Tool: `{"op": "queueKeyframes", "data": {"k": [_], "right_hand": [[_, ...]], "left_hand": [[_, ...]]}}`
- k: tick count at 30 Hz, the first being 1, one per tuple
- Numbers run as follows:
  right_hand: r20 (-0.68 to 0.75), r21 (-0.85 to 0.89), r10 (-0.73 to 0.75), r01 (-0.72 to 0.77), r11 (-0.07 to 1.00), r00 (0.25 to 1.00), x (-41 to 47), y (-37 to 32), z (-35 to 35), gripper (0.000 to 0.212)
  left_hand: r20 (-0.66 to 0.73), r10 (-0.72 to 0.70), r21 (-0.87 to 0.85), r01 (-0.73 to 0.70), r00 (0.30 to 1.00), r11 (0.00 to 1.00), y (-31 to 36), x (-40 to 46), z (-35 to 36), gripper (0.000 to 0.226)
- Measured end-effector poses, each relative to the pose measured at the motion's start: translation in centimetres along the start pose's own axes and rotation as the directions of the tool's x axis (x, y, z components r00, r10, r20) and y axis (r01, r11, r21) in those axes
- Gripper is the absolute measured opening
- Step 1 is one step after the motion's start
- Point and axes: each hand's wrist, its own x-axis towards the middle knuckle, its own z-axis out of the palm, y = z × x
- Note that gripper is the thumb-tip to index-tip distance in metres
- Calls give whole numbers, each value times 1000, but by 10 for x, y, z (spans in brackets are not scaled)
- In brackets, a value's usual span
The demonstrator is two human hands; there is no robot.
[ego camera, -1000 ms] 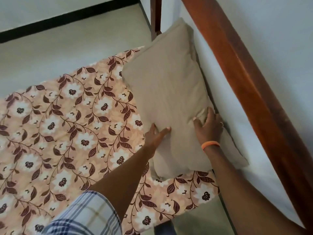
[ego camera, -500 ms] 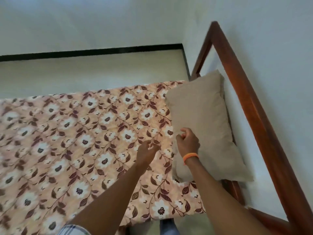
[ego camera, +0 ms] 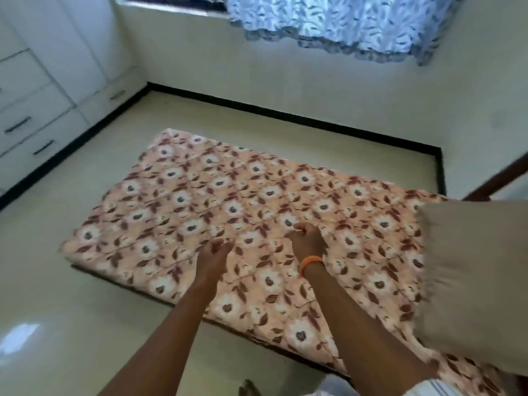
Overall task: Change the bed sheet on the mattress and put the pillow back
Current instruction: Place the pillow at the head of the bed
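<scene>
Final step: sheet (ego camera: 228,201) covers the mattress; pillow (ego camera: 474,281) lies at its right end. Left hand (ego camera: 214,252) relaxed, empty; right hand (ego camera: 307,238) loosely curled, seemingly empty. Next: smooth remaining creases.

**Bedroom in a home**

Floor-level mattress (ego camera: 228,224) under a floral bed sheet (ego camera: 285,201), laid on pale glossy floor tiles (ego camera: 71,310). Beige pillow (ego camera: 471,281) at 3 o'clock, resting on the sheet. White built-in wardrobe with drawers (ego camera: 34,110) at 10 o'clock. Blue patterned curtain (ego camera: 357,21) over a window at 12 o'clock. Wooden bed frame (ego camera: 497,178) at 2 o'clock, against a plain white wall.
</scene>
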Motion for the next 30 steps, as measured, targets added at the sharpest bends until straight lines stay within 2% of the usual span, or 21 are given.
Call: {"op": "queueKeyframes", "data": {"k": [6, 12, 17, 21, 24, 30], "right_hand": [[185, -6, -109, 112, 994, 977, -58, -78, 164, 23], [298, 19, -217, 221, 975, 930, -94, -151, 331, 20], [390, 79, -222, 208, 975, 893, -119, -205, 492, 13], [463, 107, -212, 183, 977, 861, -149, -265, 610, 12], [520, 129, -251, 216, 968, 816, -180, -311, 693, 8], [597, 144, -347, 329, 933, 723, -245, -372, 858, 9]], "left_hand": [[-226, -31, -221, -20, 974, 975, 0, 14, -179, 24], [-346, -74, -412, -81, 935, 908, -2, 56, -326, 26], [-448, -100, -454, -130, 888, 881, 8, 105, -456, 12], [-489, -143, -452, -110, 860, 885, 24, 133, -563, 20], [-544, -138, -432, -135, 828, 892, 29, 151, -649, 27], [-625, -149, -486, -232, 766, 843, 35, 193, -817, 18]]}}
